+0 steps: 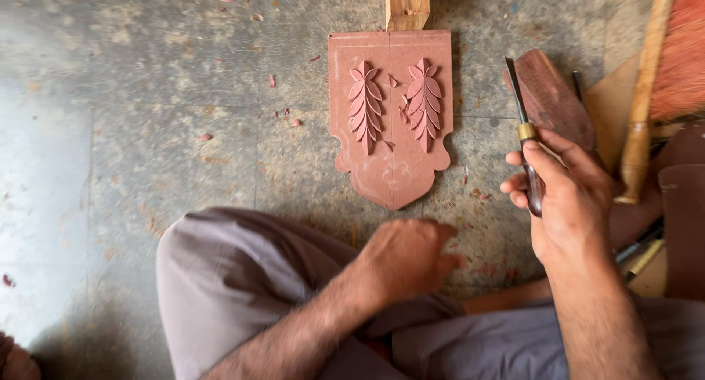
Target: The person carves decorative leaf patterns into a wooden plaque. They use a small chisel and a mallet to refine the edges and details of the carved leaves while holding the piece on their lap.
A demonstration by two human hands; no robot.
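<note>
Your forearms are bare, with no sleeves showing down to the wrists, and your hands, left point(407, 259) and right point(569, 196), wear no gloves, rings or watch. Loose grey-mauve trousers point(220, 277) with soft folds cover your legs.

right hand point(569, 196) at 3 o'clock gripping dark-handled brass-collared steel chisel point(525, 141), blade up | left hand point(407, 259) at 6 o'clock, loosely curled, empty | reddish shield-shaped wooden panel with two carved leaf sprigs point(391, 116) at 12 o'clock on grey concrete floor point(147, 116)
</note>
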